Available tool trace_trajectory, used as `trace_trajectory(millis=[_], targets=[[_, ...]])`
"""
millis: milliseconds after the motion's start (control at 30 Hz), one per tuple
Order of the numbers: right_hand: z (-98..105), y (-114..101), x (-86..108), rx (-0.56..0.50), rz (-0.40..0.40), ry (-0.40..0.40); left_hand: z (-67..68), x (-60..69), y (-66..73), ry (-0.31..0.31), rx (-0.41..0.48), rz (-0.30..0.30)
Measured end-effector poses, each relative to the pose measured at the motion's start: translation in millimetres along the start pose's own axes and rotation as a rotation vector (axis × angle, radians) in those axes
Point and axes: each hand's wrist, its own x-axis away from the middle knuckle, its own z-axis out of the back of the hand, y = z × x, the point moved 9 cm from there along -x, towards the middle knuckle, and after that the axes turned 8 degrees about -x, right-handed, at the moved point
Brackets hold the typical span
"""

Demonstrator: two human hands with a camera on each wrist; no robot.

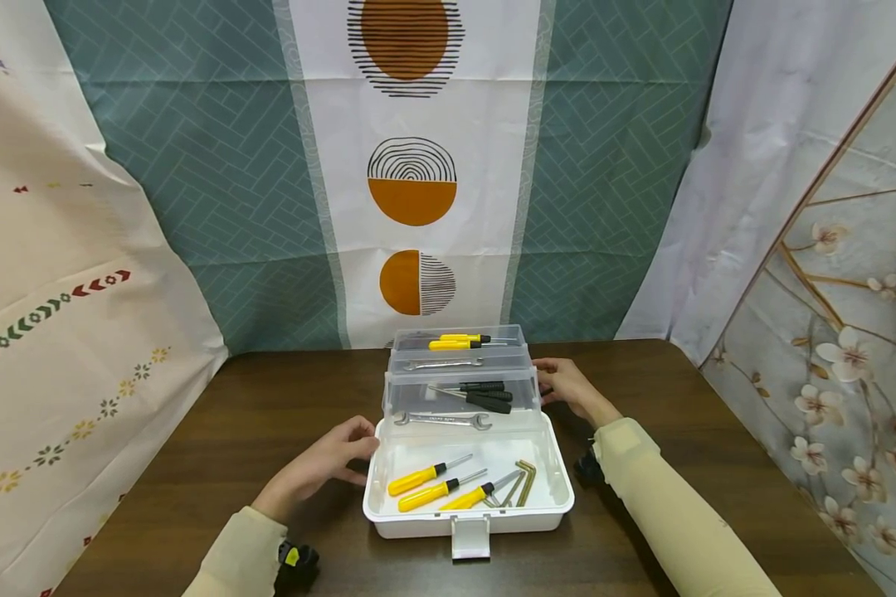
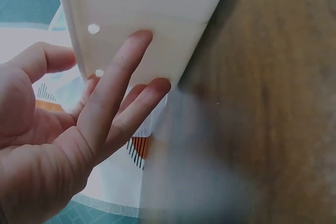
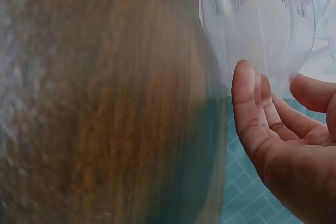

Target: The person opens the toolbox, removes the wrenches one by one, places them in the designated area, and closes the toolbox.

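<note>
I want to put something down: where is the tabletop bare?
Bare tabletop lies between the left cloth and left sleeve, and between the right sleeve and floral cloth. Crowded: the front right of the toolbox, with a yellow screwdriver and L-shaped keys.

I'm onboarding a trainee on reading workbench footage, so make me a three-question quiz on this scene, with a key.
1. How many yellow-handled tools lie in the bottom of the white box?
2. True or false: the left hand touches the outer side of the white box.
3. Which lies nearer the front latch: A) the black-handled tools, or B) the gold L-shaped key?

Key: 1. Three. 2. True. 3. B.
</note>
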Motion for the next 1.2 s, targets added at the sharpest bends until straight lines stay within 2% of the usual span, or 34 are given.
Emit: trace_trajectory(millis=[233, 667, 933, 1200], targets=[[1, 1, 0.3, 0.005, 0.004, 0.002, 0.0, -4.6, -2.8, -0.045, 0.006, 0.021], [3, -8, 4.3, 0.036, 0.0, -0.011, -2.5, -8.0, -2.7, -0.064, 0.012, 0.021], [15, -40, 6.3, 0.054, 0.083, 0.023, -1.3, -6.1, -2.5, -0.059, -0.001, 0.007], [10, -82, 11.5, 0.124, 0.162, -0.012, -1.8, -6.1, -0.7, -0.079, 0.007, -0.004]])
